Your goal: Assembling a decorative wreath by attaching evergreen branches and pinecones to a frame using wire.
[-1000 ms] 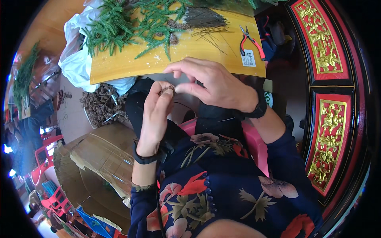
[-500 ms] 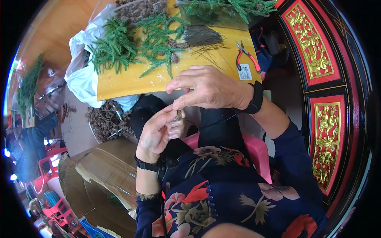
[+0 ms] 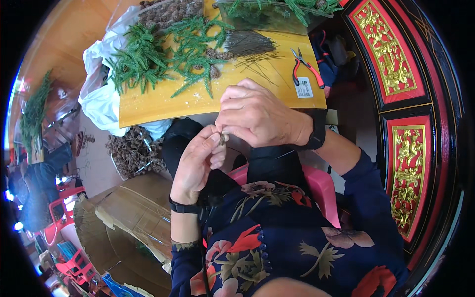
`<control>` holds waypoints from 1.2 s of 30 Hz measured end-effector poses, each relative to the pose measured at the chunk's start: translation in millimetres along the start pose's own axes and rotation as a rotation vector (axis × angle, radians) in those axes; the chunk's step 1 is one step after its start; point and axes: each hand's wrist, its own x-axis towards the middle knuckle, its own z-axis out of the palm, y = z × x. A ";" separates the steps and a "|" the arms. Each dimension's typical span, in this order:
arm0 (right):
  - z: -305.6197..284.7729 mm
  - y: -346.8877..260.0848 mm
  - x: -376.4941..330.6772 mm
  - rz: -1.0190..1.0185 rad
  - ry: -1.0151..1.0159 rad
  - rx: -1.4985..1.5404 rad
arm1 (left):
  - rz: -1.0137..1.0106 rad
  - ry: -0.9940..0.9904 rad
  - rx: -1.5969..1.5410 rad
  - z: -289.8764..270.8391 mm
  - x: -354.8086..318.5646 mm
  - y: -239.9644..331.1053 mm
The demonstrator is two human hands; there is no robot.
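Observation:
In front of the table's near edge my two hands meet at the fingertips. My left hand [image 3: 194, 161], its fingers curled, pinches a small brown piece [image 3: 222, 140] that looks like a pine cone, mostly hidden by the fingers. Above it my right hand [image 3: 255, 118] is closed, thumb and forefinger pressed together at the top of that piece; whatever they grip is too small to make out. Beyond the hands, cut green sprigs [image 3: 141, 57], loose pine cones [image 3: 214, 72] and a bundle of thin dark wires [image 3: 250, 43] lie on the yellow table [image 3: 163, 110].
Red-handled pliers [image 3: 308, 68] and a white label card [image 3: 304, 87] lie at the table's right. Clear bins of cones [image 3: 173, 14] and greenery [image 3: 277, 19] stand at the back. A torn cardboard box [image 3: 133, 210] and a heap of brown cones [image 3: 136, 153] are at left.
My right hand has come down and its raised fingers have closed to a pinch against the left fingertips. My left hand still holds the brown piece, nearly in place.

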 end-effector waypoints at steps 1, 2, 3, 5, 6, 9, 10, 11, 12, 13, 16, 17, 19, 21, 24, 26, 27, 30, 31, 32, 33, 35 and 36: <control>3.2 -3.6 -0.4 0.119 -0.026 -0.018 | 0.168 0.119 0.332 3.7 2.0 -5.0; 6.9 -6.9 -0.7 0.239 -0.052 -0.035 | 0.334 0.238 0.664 7.1 4.0 -9.9; 10.7 -9.7 -1.0 0.358 -0.079 -0.051 | 0.500 0.356 0.997 8.1 4.6 -12.8; 21.2 -11.6 -7.0 0.506 0.019 0.195 | 0.501 0.372 0.984 7.5 8.1 -14.0; 30.4 -9.9 -10.8 0.641 0.118 0.449 | 0.505 0.398 0.973 5.7 10.1 -14.2; 54.0 -8.3 -20.9 0.798 0.292 0.829 | 0.459 0.399 0.818 5.0 9.3 -12.4; 60.6 -8.7 -24.2 0.825 0.368 0.948 | 0.412 0.368 0.672 6.0 8.0 -11.0; 67.5 -9.3 -26.3 0.846 0.445 1.071 | 0.365 0.342 0.528 6.0 6.3 -10.7; 73.7 -9.8 -27.4 0.845 0.448 1.079 | 0.361 0.347 0.534 5.5 5.4 -11.5; 79.5 -10.4 -27.9 0.820 0.480 1.120 | 0.338 0.340 0.506 4.7 4.7 -12.8; 81.9 -12.6 -27.2 0.765 0.555 1.201 | 0.289 0.323 0.459 3.2 5.6 -16.1; 79.2 -13.2 -28.9 0.799 0.522 1.215 | 0.269 0.328 0.434 3.4 6.2 -17.2; 72.1 -15.1 -30.0 0.865 0.456 1.238 | 0.230 0.337 0.383 5.6 7.9 -19.2; 78.0 -14.0 -33.0 0.864 0.510 1.225 | 0.340 0.412 0.681 14.2 12.5 -25.5; 80.4 -10.0 -37.5 0.872 0.618 1.192 | 0.562 0.539 1.270 22.9 21.3 -30.0; 71.5 -6.9 -41.7 0.906 0.623 1.187 | 0.534 0.467 1.252 21.3 28.5 -25.4; 66.8 -5.0 -43.0 0.923 0.628 1.183 | 0.520 0.429 1.243 20.6 33.1 -21.8; 53.3 2.5 -36.8 0.911 0.687 1.201 | 0.458 0.528 1.101 14.9 49.4 7.5; 46.1 2.2 -30.0 0.898 0.701 1.208 | 0.471 0.528 1.105 10.0 56.4 19.9; 40.0 4.1 -28.7 0.892 0.710 1.200 | 0.715 0.572 1.436 -1.1 72.1 26.5; 33.7 5.9 -27.4 0.883 0.727 1.215 | 0.971 0.608 1.760 -9.2 85.8 31.2; 26.8 8.5 -23.8 0.859 0.751 1.260 | 0.944 0.624 1.879 -15.9 102.7 40.5; 24.7 9.8 -23.8 0.848 0.752 1.258 | 0.907 0.643 1.991 -18.0 110.1 45.0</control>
